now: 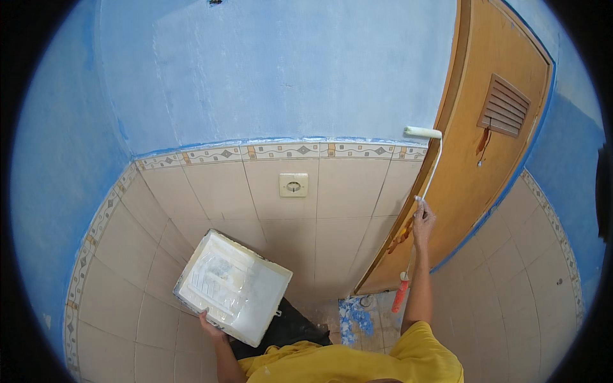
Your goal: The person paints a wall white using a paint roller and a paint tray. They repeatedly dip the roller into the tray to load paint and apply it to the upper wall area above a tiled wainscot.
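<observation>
- The right hand [424, 220] is raised in front of the door's left edge; its grip is clenched around the thin metal rod [434, 168] of a paint roller [419, 132].
- The roller's pale sleeve lies level above the hand, in front of the blue wall [281, 70], near the left edge of the door frame [452, 80]; whether it touches the wall, I cannot tell.
- Its red-orange handle [400, 293] points downward beneath that hand, beside the forearm.
- The left hand [209, 324] is low on the left, its grip grasping the lower left edge of a paint tray [252, 254].
- The tray is tilted, its inside smeared white and partly glossy; its right corner stands above the person's dark trousers [290, 329].
- Behind the tray are beige tiles [348, 185], topped by a patterned border strip [281, 151] running along the blue wall's lower edge.
- A square cream socket [294, 185] sits in the tiles just below that strip.
- The brown door [469, 159] carries a slatted vent [504, 105] near its upper right corner.
- Blue and white flecks [355, 319] cover part of the floor near the door's lower edge.
</observation>
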Demonstrator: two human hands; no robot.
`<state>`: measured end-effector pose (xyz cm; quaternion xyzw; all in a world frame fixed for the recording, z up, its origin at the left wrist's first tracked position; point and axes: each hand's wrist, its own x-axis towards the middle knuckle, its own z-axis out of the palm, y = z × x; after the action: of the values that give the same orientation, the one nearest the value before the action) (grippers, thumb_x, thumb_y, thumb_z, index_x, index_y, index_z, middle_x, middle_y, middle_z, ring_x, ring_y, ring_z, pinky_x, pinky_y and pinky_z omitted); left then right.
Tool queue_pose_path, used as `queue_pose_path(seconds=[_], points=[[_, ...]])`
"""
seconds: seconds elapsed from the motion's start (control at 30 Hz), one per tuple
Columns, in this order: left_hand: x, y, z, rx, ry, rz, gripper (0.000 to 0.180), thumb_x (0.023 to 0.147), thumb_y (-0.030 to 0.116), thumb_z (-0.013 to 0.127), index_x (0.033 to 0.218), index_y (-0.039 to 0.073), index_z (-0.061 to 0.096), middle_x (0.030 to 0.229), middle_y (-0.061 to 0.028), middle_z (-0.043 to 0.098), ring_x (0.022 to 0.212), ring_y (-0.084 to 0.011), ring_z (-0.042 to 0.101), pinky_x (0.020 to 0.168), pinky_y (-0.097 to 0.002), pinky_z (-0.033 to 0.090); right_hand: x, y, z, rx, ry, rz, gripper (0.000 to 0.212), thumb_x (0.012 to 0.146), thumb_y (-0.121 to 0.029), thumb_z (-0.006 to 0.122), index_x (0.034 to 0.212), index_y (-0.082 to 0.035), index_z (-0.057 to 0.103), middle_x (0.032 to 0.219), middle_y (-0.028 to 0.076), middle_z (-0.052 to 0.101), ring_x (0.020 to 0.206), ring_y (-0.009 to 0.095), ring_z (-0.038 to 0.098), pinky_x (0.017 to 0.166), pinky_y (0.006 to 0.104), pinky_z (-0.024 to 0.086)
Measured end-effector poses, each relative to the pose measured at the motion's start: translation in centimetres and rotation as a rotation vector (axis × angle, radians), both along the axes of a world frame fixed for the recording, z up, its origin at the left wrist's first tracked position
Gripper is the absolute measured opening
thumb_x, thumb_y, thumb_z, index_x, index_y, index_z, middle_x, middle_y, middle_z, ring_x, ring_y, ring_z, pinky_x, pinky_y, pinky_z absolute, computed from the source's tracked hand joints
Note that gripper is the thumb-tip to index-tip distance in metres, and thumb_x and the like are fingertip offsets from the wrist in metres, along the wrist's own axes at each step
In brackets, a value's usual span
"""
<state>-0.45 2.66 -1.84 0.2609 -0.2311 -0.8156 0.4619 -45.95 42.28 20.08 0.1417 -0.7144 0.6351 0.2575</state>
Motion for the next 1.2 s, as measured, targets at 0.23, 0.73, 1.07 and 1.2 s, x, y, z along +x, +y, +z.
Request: queue_pose_path(seconds=[0.23,0.73,1.07,1.2], points=[[0.6,-1.6,-2.7,0.114,-0.08,-0.019,0.07,0.066,0.035,0.053,0.127,0.006,0.035,0.12,-0.015,0.044,0.107,-0.0333,0.045,0.09,-0.0422,0.038,0.5,0.5,-3.6,-0.039,0.083,-0.07,0.024,0.09,-0.014,0.048,0.103,0.001,0.061,0.061,-0.004,0.042,0.053,0.005,0.032,0.045,0.0219,0.026],[0.4,0.0,1.0,0.065,0.017,0.005,0.073,0.065,0.037,0.053,0.127,0.006,0.034,0.12,-0.0152,0.045,0.108,-0.0338,0.044,0.089,-0.0424,0.038,0.1,-3.0,-0.1,0.04,0.159,-0.14,0.027,0.09,-0.013,0.045,0.105,0.007,0.057,0.095,0.015,0.063,0.085,0.015,0.056,0.078,0.0275,0.043],[-0.1,-0.8,-0.8,0.073,0.012,-0.034,0.072,0.065,0.038,0.051,0.128,0.006,0.034,0.121,-0.0145,0.044,0.108,-0.0329,0.044,0.089,-0.0432,0.038,-0.9,-2.8,3.5,0.125,0.257,-0.203,0.027,0.089,-0.016,0.047,0.105,0.003,0.058,0.079,0.008,0.062,0.064,0.011,0.048,0.059,0.0266,0.041],[0.1,-0.2,-0.3,0.103,0.006,-0.013,0.072,0.066,0.038,0.05,0.128,0.006,0.034,0.121,-0.0152,0.044,0.108,-0.033,0.043,0.089,-0.0428,0.038,2.2,-2.8,-1.6,0.149,0.001,-0.191,0.027,0.089,-0.016,0.047,0.103,0.004,0.058,0.087,0.017,0.064,0.073,0.018,0.057,0.066,0.0302,0.044]])
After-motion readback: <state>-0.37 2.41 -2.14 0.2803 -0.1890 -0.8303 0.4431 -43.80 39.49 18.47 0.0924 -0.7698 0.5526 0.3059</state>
